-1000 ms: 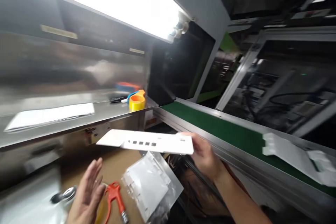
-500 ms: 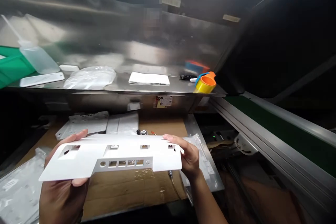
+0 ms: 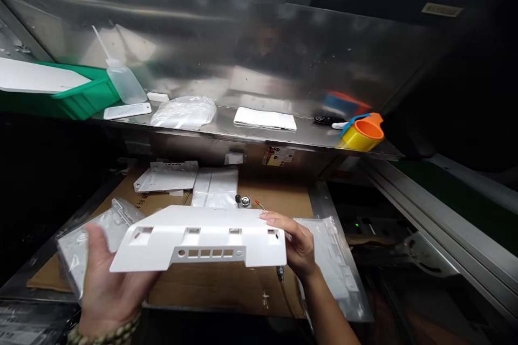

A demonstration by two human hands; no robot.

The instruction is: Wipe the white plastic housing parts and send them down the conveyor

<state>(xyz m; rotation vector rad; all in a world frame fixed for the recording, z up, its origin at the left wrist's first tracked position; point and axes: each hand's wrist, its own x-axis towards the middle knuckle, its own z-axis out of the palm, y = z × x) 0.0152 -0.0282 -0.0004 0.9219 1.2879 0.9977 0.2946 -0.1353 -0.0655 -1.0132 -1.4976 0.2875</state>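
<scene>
A white plastic cover with a row of square and round port openings is held up in front of me, over the cardboard. My right hand grips its right end, fingers on the top edge. At the left end is my left hand, palm turned up and thumb stretched away from the cover. Its other fingers go behind or under the cover and are hidden, so contact there does not show. A beaded bracelet circles the left wrist.
Cardboard covers the bench. On it lie a perforated white part, clear bags and bagged parts at left and right. The shelf holds a green bin, squeeze bottle and yellow-orange tape roll. A conveyor runs at right.
My left hand has loosened from the cover's left end, its thumb now raised and apart. The right hand keeps its grip. The view has shifted left, showing more of the green bin.
</scene>
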